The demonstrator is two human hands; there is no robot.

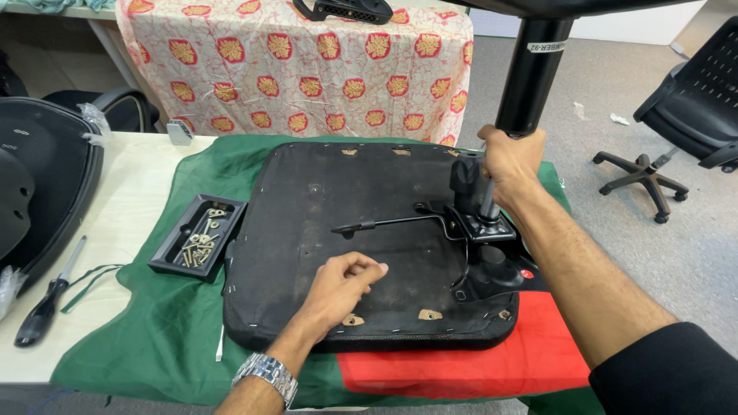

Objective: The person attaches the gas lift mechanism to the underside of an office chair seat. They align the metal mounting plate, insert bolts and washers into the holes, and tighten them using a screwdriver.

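Observation:
An upturned black chair seat [330, 207] lies on a green and red cloth [177, 330]. A black metal mechanism [480, 230] with a thin lever rod [392, 223] is fixed on its right side. A black gas cylinder [530, 69] rises from the mechanism. My right hand [511, 161] grips the cylinder's lower end just above the mechanism. My left hand [342, 288], with a metal watch on the wrist, rests loosely curled on the seat's underside near the front edge and holds nothing.
A black tray [175, 253] with several brass screws sits left of the seat. A black-handled screwdriver [46, 296] lies on the pale table. A chair backrest [38, 184] rests at far left. A patterned cloth [307, 69] covers a table behind; an office chair [684, 107] stands right.

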